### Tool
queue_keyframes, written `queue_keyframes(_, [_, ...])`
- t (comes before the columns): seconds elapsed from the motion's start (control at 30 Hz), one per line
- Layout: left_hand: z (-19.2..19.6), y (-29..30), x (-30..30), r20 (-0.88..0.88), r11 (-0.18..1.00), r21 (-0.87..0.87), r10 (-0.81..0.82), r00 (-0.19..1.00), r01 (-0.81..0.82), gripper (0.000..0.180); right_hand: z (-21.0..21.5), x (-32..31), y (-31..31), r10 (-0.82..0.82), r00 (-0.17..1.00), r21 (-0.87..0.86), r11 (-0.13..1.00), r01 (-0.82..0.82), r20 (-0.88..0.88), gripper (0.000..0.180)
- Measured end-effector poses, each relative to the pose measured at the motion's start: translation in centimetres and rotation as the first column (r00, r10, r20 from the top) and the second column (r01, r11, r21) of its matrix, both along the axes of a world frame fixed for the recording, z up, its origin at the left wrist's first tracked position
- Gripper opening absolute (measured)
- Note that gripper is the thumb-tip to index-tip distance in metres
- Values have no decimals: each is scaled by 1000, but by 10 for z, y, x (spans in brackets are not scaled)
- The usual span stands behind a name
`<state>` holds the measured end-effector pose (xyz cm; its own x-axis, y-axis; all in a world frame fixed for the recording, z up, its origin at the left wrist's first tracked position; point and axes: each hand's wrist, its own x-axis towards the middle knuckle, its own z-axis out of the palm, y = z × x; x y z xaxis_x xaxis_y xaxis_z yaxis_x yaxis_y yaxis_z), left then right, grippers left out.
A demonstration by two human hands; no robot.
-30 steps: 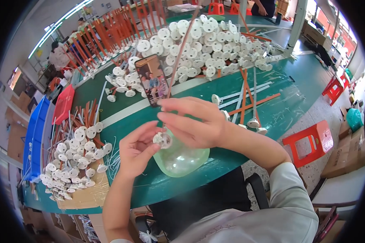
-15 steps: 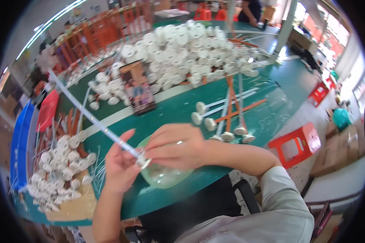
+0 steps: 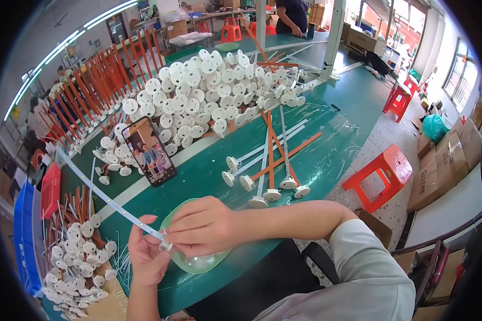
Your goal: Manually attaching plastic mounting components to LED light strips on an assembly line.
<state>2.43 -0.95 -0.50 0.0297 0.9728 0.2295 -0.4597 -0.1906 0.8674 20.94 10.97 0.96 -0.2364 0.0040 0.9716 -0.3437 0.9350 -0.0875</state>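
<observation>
A white LED strip (image 3: 110, 200) slants up to the left from between my hands, with a small white end piece (image 3: 165, 245) at its lower end. My left hand (image 3: 147, 255) grips this end from the left between thumb and fingers. From the right, the fingers of my right hand (image 3: 206, 227) close in at the same end piece; what lies under their tips is hidden. Beneath my right hand stands a pale green bowl (image 3: 203, 265), its contents mostly covered. Further right on the table lie several white and orange strips with round white bases (image 3: 259, 202).
Behind is a big heap of round white bases (image 3: 190, 80), with a phone (image 3: 158, 170) propped against it. More bases and strips (image 3: 83, 251) fill the left side beside a blue bin (image 3: 27, 235) and red tray (image 3: 50, 190). A red stool (image 3: 393, 168) stands right. Another person (image 3: 292, 16) is at the back.
The whole view has shifted, with the table and my hands now lower and further left in the picture. Both hands still hold the LED strip's lower end.
</observation>
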Motion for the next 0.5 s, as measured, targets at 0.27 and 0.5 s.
queue_keyframes(0.27, [-1,7,-2,128,999,-35,-2,992,6,66,4,0,9,32,983,-89,996,-16,182,26])
queue_keyframes(0.5, [-1,10,1,96,999,-51,-7,995,12,57,-2,6,8,50,960,-129,991,-14,275,25])
